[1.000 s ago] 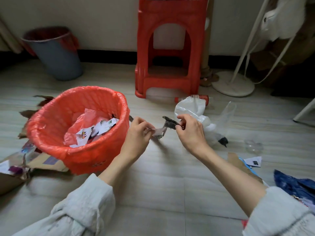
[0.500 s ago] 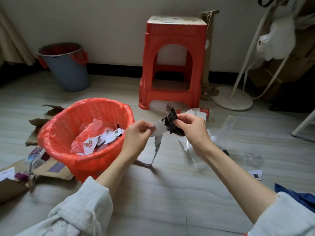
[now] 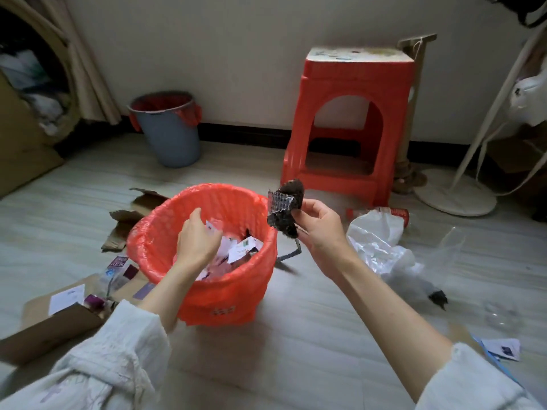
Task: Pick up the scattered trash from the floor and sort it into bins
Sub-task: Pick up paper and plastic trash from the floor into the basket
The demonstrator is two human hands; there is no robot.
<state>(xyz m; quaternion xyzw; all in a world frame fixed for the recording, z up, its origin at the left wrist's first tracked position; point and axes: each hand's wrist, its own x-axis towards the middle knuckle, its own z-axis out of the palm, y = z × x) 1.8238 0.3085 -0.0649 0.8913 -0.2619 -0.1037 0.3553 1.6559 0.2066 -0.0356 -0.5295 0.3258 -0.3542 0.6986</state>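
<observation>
A bin lined with a red bag [image 3: 231,294] stands on the floor in front of me, with paper scraps and pink plastic inside. My left hand [image 3: 196,241] hangs over its mouth with the fingers loose and pointing down; a white scrap lies just below the fingertips. My right hand [image 3: 321,229] is raised to the right of the bin's rim and pinches a dark crumpled wrapper [image 3: 285,211] with a silvery gridded patch. A thin strip dangles from the wrapper. A grey bin with a red liner [image 3: 170,137] stands by the far wall.
A red plastic stool [image 3: 349,119] stands behind the bin. On the floor to the right lie a white plastic bag [image 3: 376,238], a bottle [image 3: 393,213], a small dark scrap [image 3: 438,297] and paper scraps [image 3: 503,347]. Torn cardboard [image 3: 127,220] and a flat box [image 3: 50,329] lie to the left.
My hands have come apart. The left hand moved left over the red-lined bin and no longer grips the silvery piece. The right hand lifted the dark wrapper higher. My view has tilted upward.
</observation>
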